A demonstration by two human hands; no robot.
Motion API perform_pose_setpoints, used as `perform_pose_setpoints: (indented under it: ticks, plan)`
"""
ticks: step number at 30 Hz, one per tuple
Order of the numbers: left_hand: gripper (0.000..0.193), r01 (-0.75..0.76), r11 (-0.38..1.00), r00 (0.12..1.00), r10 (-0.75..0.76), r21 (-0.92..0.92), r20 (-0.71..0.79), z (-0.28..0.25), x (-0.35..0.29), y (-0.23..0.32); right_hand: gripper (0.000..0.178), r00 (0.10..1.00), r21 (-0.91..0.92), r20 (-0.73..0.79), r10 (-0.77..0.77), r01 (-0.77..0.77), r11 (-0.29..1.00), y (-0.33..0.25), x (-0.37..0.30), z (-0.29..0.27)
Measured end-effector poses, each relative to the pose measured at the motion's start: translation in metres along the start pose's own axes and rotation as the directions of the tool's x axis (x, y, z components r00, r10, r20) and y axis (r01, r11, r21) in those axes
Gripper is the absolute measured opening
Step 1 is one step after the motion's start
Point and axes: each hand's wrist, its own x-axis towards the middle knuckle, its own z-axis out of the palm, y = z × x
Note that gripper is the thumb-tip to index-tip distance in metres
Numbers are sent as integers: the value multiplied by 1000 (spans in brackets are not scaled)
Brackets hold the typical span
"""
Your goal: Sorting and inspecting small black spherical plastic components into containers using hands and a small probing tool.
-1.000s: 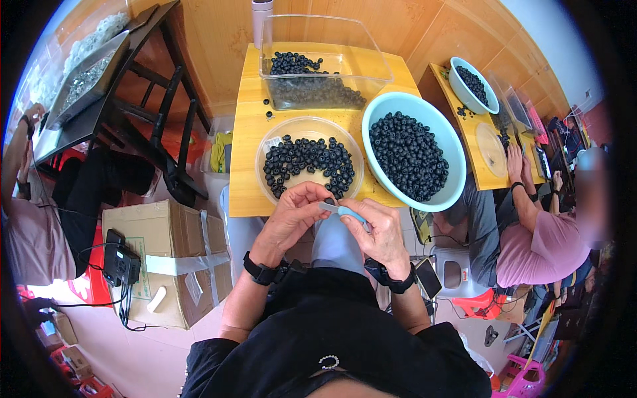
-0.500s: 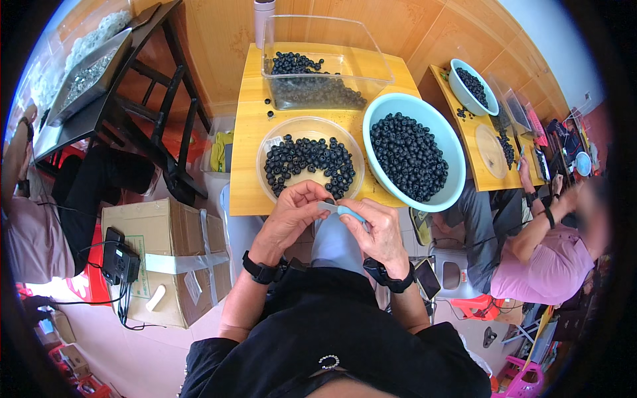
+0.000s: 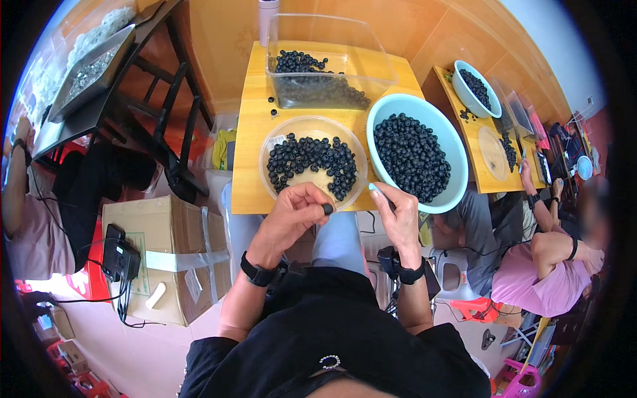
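A black round bead (image 3: 327, 209) is pinched between the thumb and fingers of my left hand (image 3: 290, 222), over the near rim of a shallow clear round tray (image 3: 265, 136). More black beads (image 3: 312, 154) lie spread in that tray. My right hand (image 3: 402, 222) is closed around a small light-blue-handled knife (image 3: 373, 188), mostly hidden by the fingers, near the table's front edge. Just beyond it, a light blue basin (image 3: 458, 159) is filled with black beads (image 3: 411, 156). The two hands are apart.
Behind the tray, a clear rectangular bin (image 3: 325, 46) holds beads on the wooden table (image 3: 249, 166). A taped cardboard box (image 3: 156, 225) stands at left. Co-workers sit on both sides; at right, a second basin (image 3: 488, 106) rests on another table.
My right hand has moved right, taking the knife away from the bead. My left hand has stayed nearly in place with the bead, which now shows more plainly.
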Motion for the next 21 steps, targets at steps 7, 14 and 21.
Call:
perform_pose_setpoints:
  ticks: [7,14,21]
  plan:
    - [15,-1,1000,998,0,-22,-61,-3,3,-5,20,991,265,103,-80,50,963,-30,-5,7]
    - [15,39,995,993,-28,93,-118,1,3,-8,23,975,450,222,8,-110,886,-37,-6,18]
    - [16,91,985,992,-76,145,-102,1,-1,-10,10,910,666,381,161,-391,635,-31,-13,25]
